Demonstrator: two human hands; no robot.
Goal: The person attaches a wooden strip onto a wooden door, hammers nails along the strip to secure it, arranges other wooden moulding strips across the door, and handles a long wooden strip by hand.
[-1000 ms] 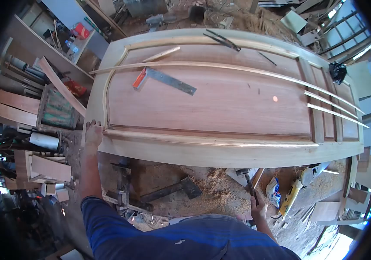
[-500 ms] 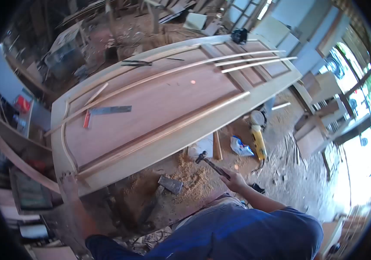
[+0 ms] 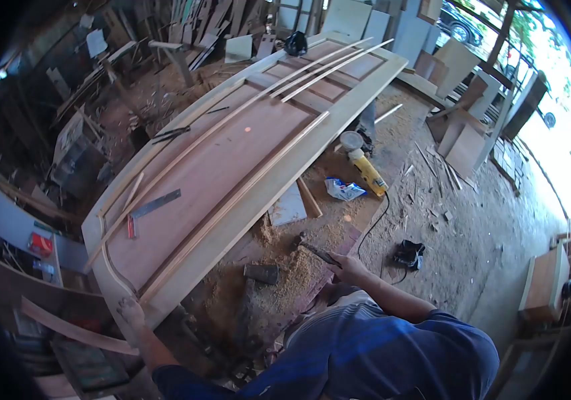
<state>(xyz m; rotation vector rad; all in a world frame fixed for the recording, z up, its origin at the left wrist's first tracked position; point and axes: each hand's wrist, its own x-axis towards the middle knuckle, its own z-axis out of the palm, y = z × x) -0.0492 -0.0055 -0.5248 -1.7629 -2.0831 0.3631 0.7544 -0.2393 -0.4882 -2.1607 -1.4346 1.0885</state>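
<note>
A large wooden door panel [image 3: 192, 167] lies before me, with moulding strips along its recesses. My left hand [image 3: 131, 311] rests at its near left corner, by the end of a long moulding strip [image 3: 232, 208]. Its fingers look bunched, and anything between them is too small to make out. In my right hand [image 3: 353, 272] is a hammer [image 3: 315, 251], gripped by the handle, its head over the sawdust on the bench. A try square [image 3: 155, 205] lies on the panel near loose thin wooden strips [image 3: 232, 110].
A dark metal block [image 3: 261, 273] sits amid sawdust. Right of the door lie a yellow angle grinder [image 3: 367, 172] with its cord, a blue-and-white plastic packet [image 3: 345, 189] and a black object [image 3: 409, 255] on the floor. Boards [image 3: 465, 140] lean at the right back.
The view has turned and shifted, so the door appears steeper and more floor shows on the right. My left hand stays at the door corner. The hammer is still in my right hand, held low.
</note>
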